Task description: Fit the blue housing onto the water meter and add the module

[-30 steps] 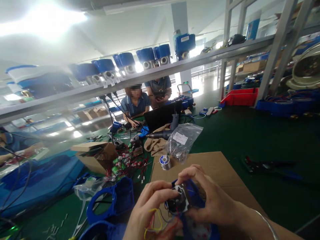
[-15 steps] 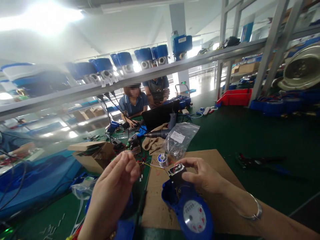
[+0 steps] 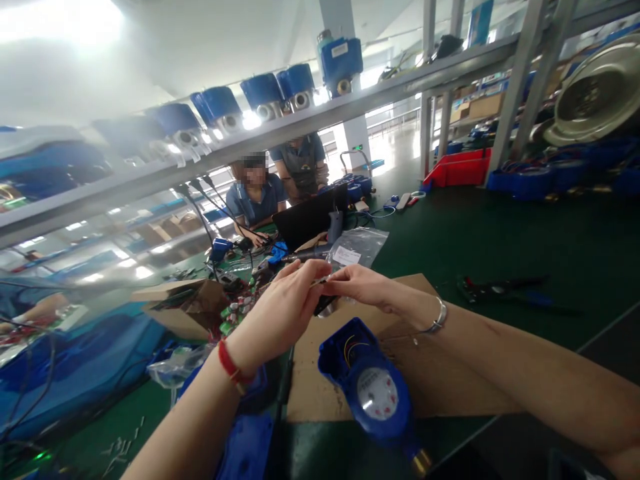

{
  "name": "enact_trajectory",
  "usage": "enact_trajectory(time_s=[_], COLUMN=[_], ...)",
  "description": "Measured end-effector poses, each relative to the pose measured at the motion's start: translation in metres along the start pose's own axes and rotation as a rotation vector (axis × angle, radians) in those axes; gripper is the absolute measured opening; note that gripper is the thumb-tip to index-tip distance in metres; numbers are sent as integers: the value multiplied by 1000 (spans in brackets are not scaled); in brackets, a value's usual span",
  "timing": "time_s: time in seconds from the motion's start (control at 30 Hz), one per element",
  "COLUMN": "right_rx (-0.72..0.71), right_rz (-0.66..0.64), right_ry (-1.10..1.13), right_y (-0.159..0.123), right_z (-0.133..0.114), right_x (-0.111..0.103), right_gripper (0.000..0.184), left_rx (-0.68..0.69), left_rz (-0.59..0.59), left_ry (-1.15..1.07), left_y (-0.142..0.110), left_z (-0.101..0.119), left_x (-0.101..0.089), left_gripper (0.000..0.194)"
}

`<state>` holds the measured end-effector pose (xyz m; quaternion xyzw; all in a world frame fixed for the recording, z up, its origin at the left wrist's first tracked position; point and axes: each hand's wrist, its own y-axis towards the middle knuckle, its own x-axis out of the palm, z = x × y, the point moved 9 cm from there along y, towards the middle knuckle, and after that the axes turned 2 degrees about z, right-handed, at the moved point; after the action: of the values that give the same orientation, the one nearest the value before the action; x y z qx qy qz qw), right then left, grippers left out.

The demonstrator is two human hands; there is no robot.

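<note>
My left hand (image 3: pixel 285 303) and my right hand (image 3: pixel 363 287) meet above the cardboard, fingertips close together. Thin wires (image 3: pixel 319 282) run between them, pinched by the closed fingers of both hands; their exact grip is partly hidden. Beneath my fingertips a small dark part (image 3: pixel 324 305) shows, mostly covered, so its kind is unclear. Nearer me lies a blue water meter (image 3: pixel 405 407) with a white round dial. Its upper compartment is uncovered, and thin yellow and red wires come up inside it.
A cardboard sheet (image 3: pixel 450 393) lies under the meter on the green bench. Pliers-like tools (image 3: pixel 500 288) lie to the right. A clear plastic bag (image 3: pixel 367 247) and a heat gun (image 3: pixel 335 227) are beyond my hands, a cardboard box (image 3: pixel 175 310) at left. Two people are across the bench.
Both hands have moved forward and come together above the cardboard. The black module is gone from the meter's open compartment, where my right hand held it. The view has tilted slightly downward.
</note>
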<state>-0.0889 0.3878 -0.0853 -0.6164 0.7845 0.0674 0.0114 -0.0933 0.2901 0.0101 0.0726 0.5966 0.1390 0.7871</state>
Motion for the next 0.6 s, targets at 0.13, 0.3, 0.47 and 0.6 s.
enact_trajectory(time_s=[0.13,0.3,0.47,0.6], right_rx=[-24,-126,-208,-203], right_rz=[-5,54,106,54], right_ry=[28,-30,-104,-135], right_y=[-7,-26,-38,-45], right_z=[2,-10,-17,-2], right_x=[-2,-5,-7,-8], right_gripper=[46,42,38,69], left_rx=[-103,-315,-426,-599], left_rz=[-195,-248,-191,-111], left_ry=[-29,-159,-339,-522], left_y=[3,-14,-25,-43], left_z=[-28,-42,-45,-61], left_x=[20,24,32,32], left_gripper=[27,34,33,38])
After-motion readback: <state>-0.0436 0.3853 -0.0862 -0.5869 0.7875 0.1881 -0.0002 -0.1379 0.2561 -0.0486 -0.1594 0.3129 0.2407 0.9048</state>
